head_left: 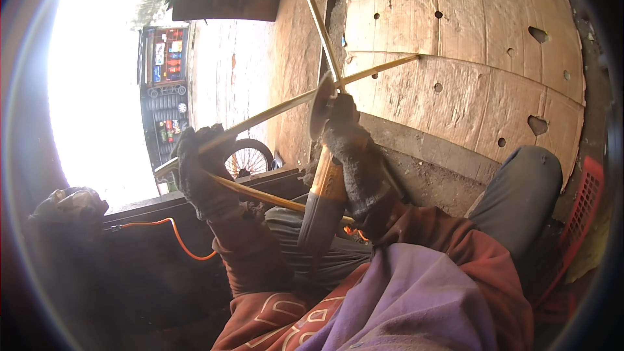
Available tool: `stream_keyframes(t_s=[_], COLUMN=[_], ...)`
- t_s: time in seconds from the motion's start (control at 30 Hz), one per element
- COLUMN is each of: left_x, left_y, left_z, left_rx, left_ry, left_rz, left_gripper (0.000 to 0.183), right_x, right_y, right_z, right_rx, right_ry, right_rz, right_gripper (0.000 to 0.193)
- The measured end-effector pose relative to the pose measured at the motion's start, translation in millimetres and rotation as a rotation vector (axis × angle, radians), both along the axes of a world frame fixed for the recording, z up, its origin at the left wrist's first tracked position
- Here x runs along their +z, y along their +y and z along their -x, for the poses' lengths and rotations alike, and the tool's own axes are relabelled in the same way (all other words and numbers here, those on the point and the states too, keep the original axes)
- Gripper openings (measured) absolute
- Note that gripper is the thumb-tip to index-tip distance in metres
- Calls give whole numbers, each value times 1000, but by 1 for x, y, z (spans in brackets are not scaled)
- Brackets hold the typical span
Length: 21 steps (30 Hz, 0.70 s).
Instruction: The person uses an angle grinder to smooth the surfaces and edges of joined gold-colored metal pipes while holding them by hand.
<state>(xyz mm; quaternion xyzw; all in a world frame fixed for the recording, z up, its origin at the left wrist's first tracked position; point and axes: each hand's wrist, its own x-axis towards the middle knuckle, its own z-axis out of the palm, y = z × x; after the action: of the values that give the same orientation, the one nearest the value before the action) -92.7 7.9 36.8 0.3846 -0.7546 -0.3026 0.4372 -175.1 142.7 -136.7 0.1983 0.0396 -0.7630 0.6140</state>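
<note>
My left hand (207,169), in a dark, worn glove, is closed round a long thin metal rod (276,110) that slants up to the right. My right hand (354,156), also gloved, grips an angle grinder (325,192) with an orange and grey body, close to its head. The grinder's round disc (321,107) stands on edge against the rod, near where a second rod (317,23) meets or crosses it. A third rod (260,195) runs from below my left hand behind the grinder. Whether the rods are joined cannot be made out.
Flattened cardboard (455,65) with holes covers the ground ahead. A red plastic basket (582,201) stands at the right. An orange cord (175,224) hangs along the dark ledge at left. Beyond it are a bicycle wheel (250,158) and a shelf of goods (168,58) in bright light.
</note>
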Motion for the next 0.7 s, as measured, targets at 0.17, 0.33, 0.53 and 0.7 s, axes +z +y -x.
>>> stream_keyframes(t_s=[0.17,0.33,0.53,0.7], left_x=[-1,-4,-5,-7], left_y=[-2,3,2,8], left_z=[2,-4,-3,-7], left_rx=[-4,-36,-31,30], left_ry=[115,183,186,230], left_rz=[-124,-138,-157,-162], left_gripper=[40,37,33,33], right_x=[-1,-1,6,2], right_y=[-4,-3,-1,3], right_z=[-21,-6,-20,8], right_rx=[-152,-63,-130,-56], right_ry=[338,74,388,278], right_rz=[-91,-78,-70,-160], right_gripper=[26,20,16,18])
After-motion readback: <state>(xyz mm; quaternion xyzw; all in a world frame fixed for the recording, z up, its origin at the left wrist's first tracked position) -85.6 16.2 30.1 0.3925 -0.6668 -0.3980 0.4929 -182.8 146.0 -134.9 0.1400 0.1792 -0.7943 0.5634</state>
